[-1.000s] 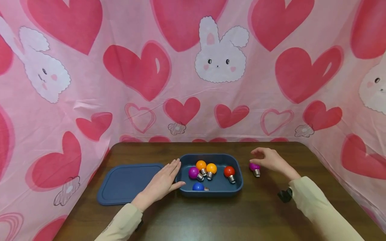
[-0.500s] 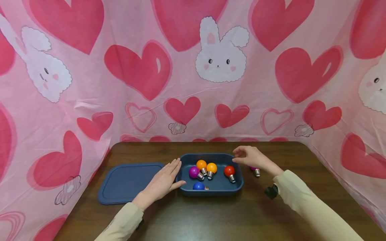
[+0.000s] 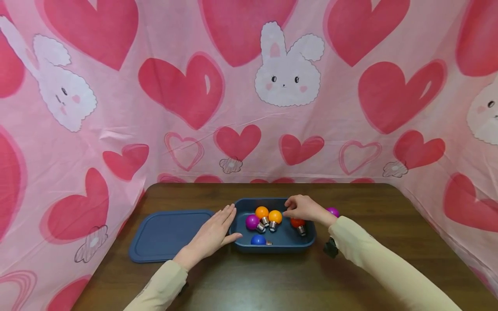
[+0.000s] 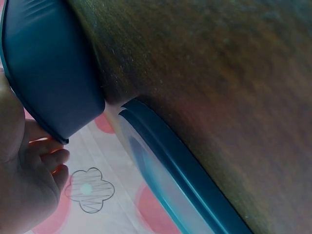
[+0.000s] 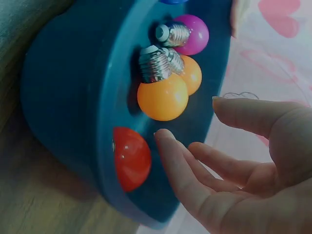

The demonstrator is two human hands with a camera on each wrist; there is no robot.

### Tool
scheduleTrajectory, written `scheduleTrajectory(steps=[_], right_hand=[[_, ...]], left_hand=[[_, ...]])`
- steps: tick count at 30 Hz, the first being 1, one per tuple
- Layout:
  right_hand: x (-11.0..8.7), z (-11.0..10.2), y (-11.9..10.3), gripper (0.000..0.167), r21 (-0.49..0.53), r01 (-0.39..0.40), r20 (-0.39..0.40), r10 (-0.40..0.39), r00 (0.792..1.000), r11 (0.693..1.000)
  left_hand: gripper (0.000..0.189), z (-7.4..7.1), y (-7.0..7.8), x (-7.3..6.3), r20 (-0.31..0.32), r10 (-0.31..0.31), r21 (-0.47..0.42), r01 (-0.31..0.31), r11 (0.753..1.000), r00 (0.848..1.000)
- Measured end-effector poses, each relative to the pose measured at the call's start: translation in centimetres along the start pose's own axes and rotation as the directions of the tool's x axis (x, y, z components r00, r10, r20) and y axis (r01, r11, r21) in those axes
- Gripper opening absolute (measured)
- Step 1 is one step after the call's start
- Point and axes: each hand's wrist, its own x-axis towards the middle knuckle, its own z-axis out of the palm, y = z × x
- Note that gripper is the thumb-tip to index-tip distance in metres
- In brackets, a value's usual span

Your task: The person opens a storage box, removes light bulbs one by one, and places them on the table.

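A blue box [image 3: 288,248] on the table holds several small light bulbs. My left hand [image 3: 212,229] rests along its left rim with straight fingers. Over the box's right half hovers my right hand [image 3: 307,208]; in the right wrist view its thumb and fingers are apart with nothing between them. Nearest to those fingers are a yellow-orange bulb [image 5: 163,100] and a red bulb [image 5: 134,161], the latter partly hidden under the hand in the head view. An orange bulb [image 3: 262,212], a purple bulb [image 3: 252,222] and a blue bulb [image 3: 258,239] lie on the left side.
Left of the box lies a flat blue lid [image 3: 167,237], partly behind my left arm. One more purple bulb [image 3: 333,211] is on the dark wooden table [image 3: 256,285], right of the box. Behind hangs a pink cloth [image 3: 241,99] with hearts and rabbits.
My right hand has moved left, from above the purple bulb on the table to above the box, holding nothing. That bulb stays on the table. My left hand keeps its place.
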Motion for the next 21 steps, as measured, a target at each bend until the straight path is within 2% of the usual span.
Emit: scheduleTrajectory(steps=[5, 10, 16, 21], right_hand=[[0.7, 0.6, -0.3, 0.044, 0.04, -0.086, 0.044, 0.084, 0.995, 0.996], [1.3, 1.0, -0.9, 0.047, 0.037, -0.134, 0.089, 0.13, 0.987, 0.99], [1.9, 1.6, -1.9, 0.046, -0.024, -0.148, 0.11, 0.149, 0.983, 0.989], [2.3, 2.0, -2.2, 0.046, -0.054, -0.158, 0.107, 0.163, 0.981, 0.986]], left_hand=[[0.081, 0.0, 0.1, 0.0, 0.0, 0.001, -0.009, -0.001, 1.0, 1.0], [0.079, -0.1, 0.1, -0.1, -0.013, 0.005, -0.019, -0.005, 1.0, 1.0], [0.078, 0.0, 0.1, -0.1, -0.036, 0.013, -0.016, -0.014, 1.0, 0.999], [0.078, 0.0, 0.2, -0.1, -0.015, 0.0, -0.018, 0.0, 1.0, 1.0]])
